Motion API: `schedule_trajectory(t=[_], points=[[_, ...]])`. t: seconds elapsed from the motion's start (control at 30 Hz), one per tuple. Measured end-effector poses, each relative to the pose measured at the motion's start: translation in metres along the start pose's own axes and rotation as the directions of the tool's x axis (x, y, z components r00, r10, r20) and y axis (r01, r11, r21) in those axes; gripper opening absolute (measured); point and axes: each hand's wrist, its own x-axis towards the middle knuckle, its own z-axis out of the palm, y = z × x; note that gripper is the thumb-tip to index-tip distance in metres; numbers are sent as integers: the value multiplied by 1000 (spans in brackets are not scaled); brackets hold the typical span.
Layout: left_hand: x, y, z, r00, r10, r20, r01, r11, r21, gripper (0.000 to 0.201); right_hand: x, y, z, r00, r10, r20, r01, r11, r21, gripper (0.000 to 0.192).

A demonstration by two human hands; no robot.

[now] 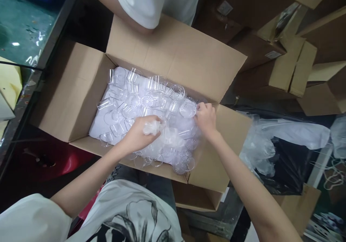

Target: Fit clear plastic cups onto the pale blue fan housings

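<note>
Two hands work in a box (81,90) of clear cups (151,90).
Left hand (140,132) is closed around a crumpled bag (154,126) over the cups; right hand (207,117) pinches a cup (188,109) by the box's right edge.

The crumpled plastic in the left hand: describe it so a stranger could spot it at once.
Start at the big open cardboard box in the middle, filled with clear plastic cups. Near its front edge, the left hand grips a crumpled plastic wad. Unlike the rigid, see-through cups around it, it is soft, wrinkled and milky white.
</note>
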Motion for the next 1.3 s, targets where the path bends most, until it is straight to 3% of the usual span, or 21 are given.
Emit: schedule_trajectory(t=[0.07, 0.13, 0.2, 0.23, 0.3, 0.33, 0.43, 0.5, 0.6, 0.7, 0.8, 0.9, 1.0, 1.1, 1.13, 1.2, 1.27, 1.3], points=[[-1, 0, -1, 1000, -7, 10, 7, 1000, -10, 4, -4, -7, -12, 1000, -31, 7, 30, 996, 86, 10], [-2, 3, 1, 999, 8, 38, -6, 999, -47, 18, -17, -25, -26, 998, -55, 13, 51, 983, 178, 12], [-1, 8, 8, 993, 56, 103, -46, 995, -94, 41, -33, -50, -37, 990, -119, 69, 87, 928, 361, 16], [-1, 10, 13, 988, 74, 132, -59, 992, -112, 41, -39, -63, -41, 977, -178, 115, 99, 863, 495, 17], [-1, 13, 20, 988, 77, 135, -63, 992, -108, 17, -46, -82, -46, 942, -275, 191, 75, 729, 680, 16], [-2, 13, 22, 993, 62, 103, -54, 995, -80, 6, -47, -86, -48, 942, -251, 222, 37, 737, 675, 18], [-6, 6, 12, 997, 15, -71, -14, 1000, 27, 20, -41, -71, -44, 966, 87, 242, -155, 948, 279, 28], [-8, 0, -3, 982, -20, -188, 31, 998, 56, 20, -37, -51, -34, 942, 261, 212, -265, 964, -9, 25], [-8, -5, -21, 950, -22, -312, 47, 996, 72, 10, -35, -28, -9, 923, 314, 223, -276, 943, -184, 12], [-5, -3, -26, 958, 20, -287, 3, 997, 77, 6, -33, -23, 14, 902, 370, 224, -299, 907, -296, 15], [-6, -2, -22, 986, 70, -153, -65, 997, 42, 4, -25, -23, 23, 890, 404, 214, -320, 885, -339, 15], [-11, -5, -20, 990, 125, -60, -124, 992, 28, 5, -23, -22, 12, 914, 338, 227, -272, 922, -277, 14], [-15, -6, -17, 995, 84, -46, -81, 995, 60, 12, -30, -25, -11, 950, 201, 240, -175, 977, -123, 11], [-15, 1, -5, 999, 40, 26, -39, 999, -16, 14, -44, -45, -35, 978, 102, 184, -109, 994, 30, 17], [-14, 6, 2, 996, 48, 73, -44, 998, -54, 26, -48, -55, -42, 986, 47, 160, -67, 990, 124, 18], [-11, 15, 15, 985, 95, 142, -82, 992, -98, 40, -55, -75, -52, 985, -107, 132, 51, 928, 370, 16], [-7, 20, 23, 983, 132, 127, -122, 989, -82, 16, -59, -88, -57, 962, -246, 118, 135, 805, 578, 13], [-5, 21, 23, 985, 149, 88, -144, 988, -56, 6, -60, -91, -59, 962, -252, 108, 134, 774, 619, 13]])
